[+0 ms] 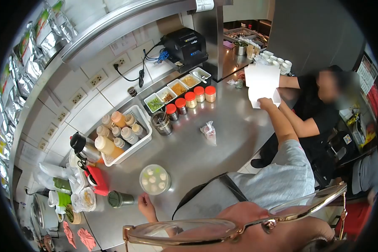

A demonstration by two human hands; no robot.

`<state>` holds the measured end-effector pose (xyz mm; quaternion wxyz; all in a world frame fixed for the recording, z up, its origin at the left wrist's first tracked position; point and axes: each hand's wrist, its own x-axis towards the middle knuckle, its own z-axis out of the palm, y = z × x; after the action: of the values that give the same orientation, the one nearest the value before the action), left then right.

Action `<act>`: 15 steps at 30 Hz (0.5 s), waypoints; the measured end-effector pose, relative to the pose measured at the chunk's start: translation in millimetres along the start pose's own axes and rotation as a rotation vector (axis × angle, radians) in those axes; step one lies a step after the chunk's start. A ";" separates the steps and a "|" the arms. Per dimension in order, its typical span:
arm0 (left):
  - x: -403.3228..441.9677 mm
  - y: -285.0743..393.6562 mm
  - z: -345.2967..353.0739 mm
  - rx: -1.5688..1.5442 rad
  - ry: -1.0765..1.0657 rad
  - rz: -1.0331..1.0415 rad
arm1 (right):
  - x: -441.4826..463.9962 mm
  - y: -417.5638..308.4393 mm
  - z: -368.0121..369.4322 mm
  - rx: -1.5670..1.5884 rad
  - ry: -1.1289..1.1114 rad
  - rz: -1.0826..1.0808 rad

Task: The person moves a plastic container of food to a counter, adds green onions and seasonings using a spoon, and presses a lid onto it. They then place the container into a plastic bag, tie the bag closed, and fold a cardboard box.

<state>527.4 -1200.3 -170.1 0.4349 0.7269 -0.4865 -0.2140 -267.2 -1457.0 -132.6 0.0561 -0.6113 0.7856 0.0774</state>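
My right hand (264,103) reaches far out to the right and grips the near edge of a white takeout box (262,77), whose lid stands raised. A co-worker in a black shirt (323,105) also has hands at this box. Close to the counter's near edge, my left hand (146,206) rests with loosely parted fingers and nothing visible in it. Just beyond it stands a round bowl of soup (155,179) with several pale balls and bits of green. A small tied plastic bag (209,132) lies mid-counter.
A white basket (132,153) holds several sauce bottles. Behind are red-lidded jars (190,99), topping trays (178,87) and a black printer (185,47). A dark green tumbler (120,199), a red holder (97,180) and a steel thermos (85,148) stand left.
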 end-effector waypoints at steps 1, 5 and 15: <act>-2.3 -1.8 -1.8 -0.031 0.009 0.025 | 11.4 7.6 0.6 0.045 0.035 -0.003; -12.7 -33.2 -9.1 -0.148 0.100 0.033 | 14.6 2.8 -74.9 -0.048 -0.312 0.010; -50.5 -187.4 -3.1 -0.096 0.313 0.029 | -55.3 -47.7 -518.1 0.213 0.837 -0.059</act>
<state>605.4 -1126.0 -331.6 0.5426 0.7226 -0.4126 -0.1147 -204.0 -1514.4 383.6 -0.2022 -0.6030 0.7264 -0.2603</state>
